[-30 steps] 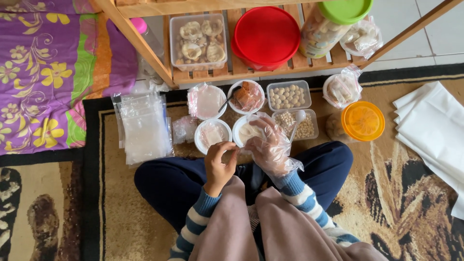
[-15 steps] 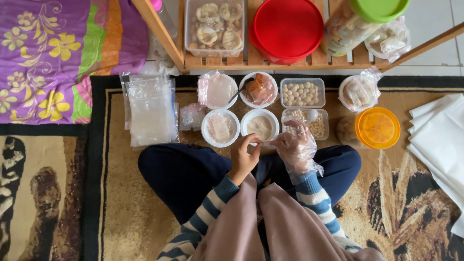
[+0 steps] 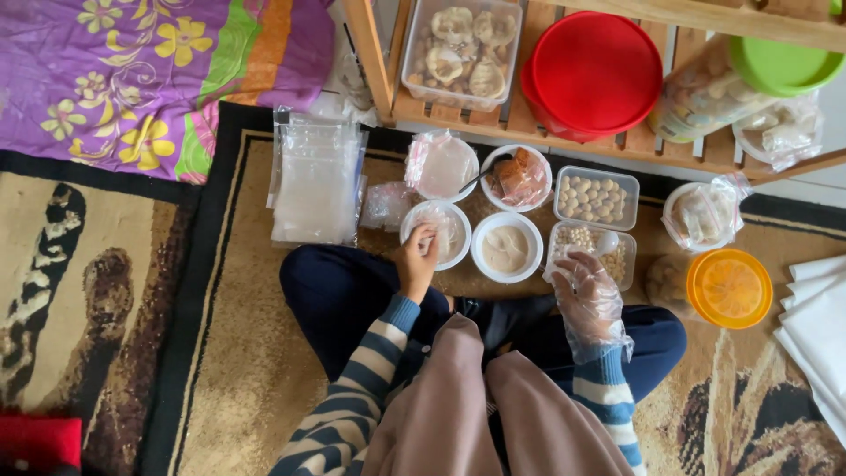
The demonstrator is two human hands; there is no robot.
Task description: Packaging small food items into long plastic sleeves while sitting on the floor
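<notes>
I sit cross-legged on a patterned carpet. My bare left hand (image 3: 416,260) reaches to the rim of a white bowl (image 3: 454,251) holding a plastic-wrapped pale piece; its fingertips are pinched together, and nothing shows between them. My right hand (image 3: 589,295), in a loose clear plastic glove, hovers with fingers apart and empty, just below a clear rectangular tub of small pale balls (image 3: 619,264) with a white spoon (image 3: 606,240) in it. Between the hands stands a white bowl of beige paste (image 3: 507,249).
Behind these: a plastic-covered bowl (image 3: 443,165), a bowl of brown pieces (image 3: 520,176), another tub of balls (image 3: 597,197), a bag-lined bowl (image 3: 701,216), an orange-lidded jar (image 3: 730,288). Clear bags (image 3: 315,181) lie left. A wooden shelf (image 3: 374,62) carries containers. White cloths (image 3: 815,326) lie right.
My left hand moved left from the paste bowl to the neighbouring bowl. The gloved right hand drew back from the paste bowl toward the tub of balls. The view shifted.
</notes>
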